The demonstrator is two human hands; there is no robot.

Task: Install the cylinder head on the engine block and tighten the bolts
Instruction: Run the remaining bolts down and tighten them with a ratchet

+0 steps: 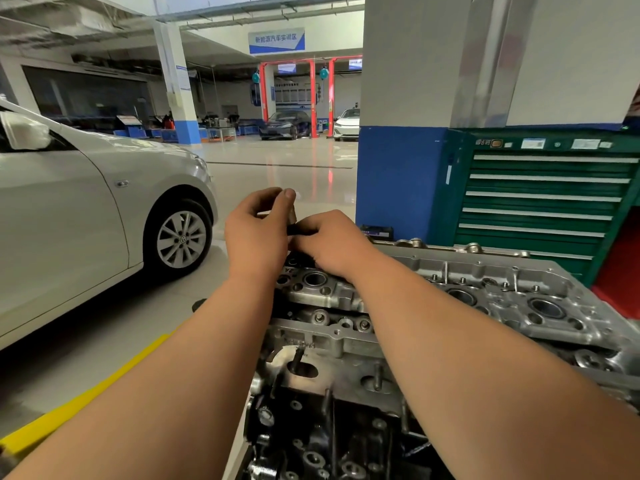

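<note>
Nearest the camera stands the engine block (322, 427), dark and oily, with studs and threaded holes on its end face. The cylinder head (519, 299) lies on top of it, its bright aluminium deck running away to the right with open round bores along the top. The seating step therefore looks done, though the joint between head and block is too cluttered to show whether it sits fully flush.

Both bare forearms reach over the head to its far left end. The left hand (258, 233) is raised just above that end. Its thumb and curled fingers pinch the top of a dark cylindrical piece (293, 221), which may be a head bolt or a socket; the view does not settle which. The right hand (332, 244) lies just beside it, back to the camera. Its fingers curl round the lower part of the same piece, close over the head.

This looks like starting a fastener by hand. No wrench or ratchet is in view, so most of the bolting and all of the final tightening probably remain. How many bolts are already in cannot be told.

Beyond the hands, a white car (86, 202) stands at the left. A green tool cabinet (547, 202) stands against a blue-and-white pillar (398, 174) at the right. Red lift posts (313, 98) are far back.
</note>
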